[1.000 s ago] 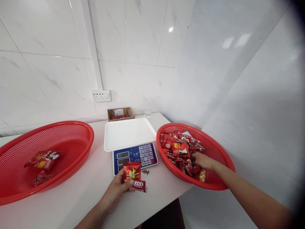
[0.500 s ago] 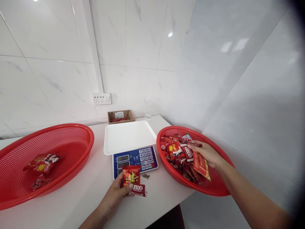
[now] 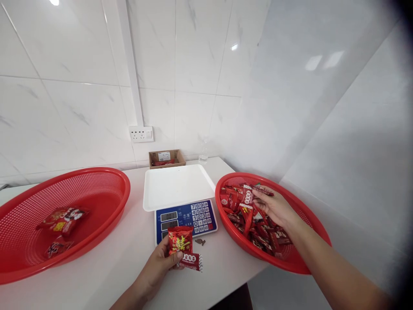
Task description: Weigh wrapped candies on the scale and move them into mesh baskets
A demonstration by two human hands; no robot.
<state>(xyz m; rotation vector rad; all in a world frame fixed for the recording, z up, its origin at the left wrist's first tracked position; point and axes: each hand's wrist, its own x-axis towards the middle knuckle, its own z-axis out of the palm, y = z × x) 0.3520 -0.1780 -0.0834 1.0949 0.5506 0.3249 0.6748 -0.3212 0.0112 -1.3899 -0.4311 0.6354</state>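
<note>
My left hand (image 3: 161,262) is closed on two wrapped snack packets in front of the scale. One is a shiny red packet (image 3: 180,240) with gold characters; a dark red packet (image 3: 191,261) with white circles lies across its lower end. Over the right red basket (image 3: 306,268), my right hand (image 3: 277,209) pinches a dark red snack packet (image 3: 248,196) with the same white circles. Another dark red wrapper (image 3: 263,190) shows along its fingers; whether it is gripped too I cannot tell. Several red snack packets (image 3: 235,200) lie heaped in that basket beneath the hand.
The digital scale (image 3: 186,220) with its white tray (image 3: 177,187) stands between the baskets. A left red basket (image 3: 106,215) holds a few snack packets (image 3: 66,218). Behind are a cardboard box (image 3: 167,158) and a clear bottle (image 3: 203,155). Small brown scraps (image 3: 200,242) lie beside the scale.
My right hand has let go of the flat orange-red packet and now lifts a dark red packet with white circles. My left hand keeps its two packets. The view has shifted slightly.
</note>
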